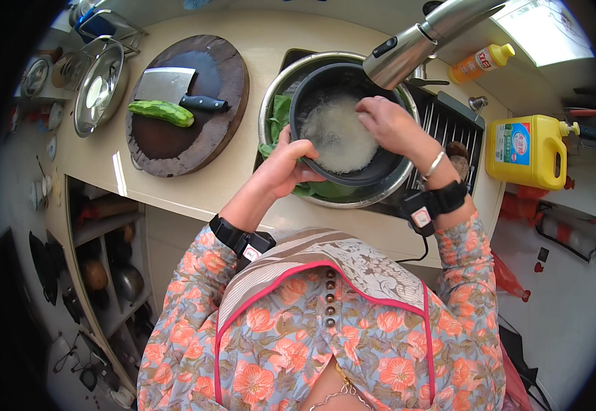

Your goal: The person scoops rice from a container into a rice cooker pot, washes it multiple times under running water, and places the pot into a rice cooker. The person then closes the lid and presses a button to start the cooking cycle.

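A dark rice-cooker inner pot [400, 164] holds pale rice grains in cloudy water [341, 136]. My left hand [290, 167] grips its near left rim, the thumb over the edge. Inside the pot's right side, the bent fingers of my right hand [387, 123] hang over the rice; whether they pinch any grains is hidden. The pot rests within a wide stainless steel basin [267, 85], and green leaves [280, 115] show between the two. Above the pot's far right rim is the metal faucet head [394, 56]; no stream from it is visible.
Left of the basin, a round wooden chopping board [174, 156] carries a cleaver [167, 85] and a peeled green cucumber [162, 113]. A steel bowl [100, 95] leans farther left. Right are a sink drainer rack [434, 123], a yellow detergent jug [526, 151] and an orange-yellow bottle [480, 62].
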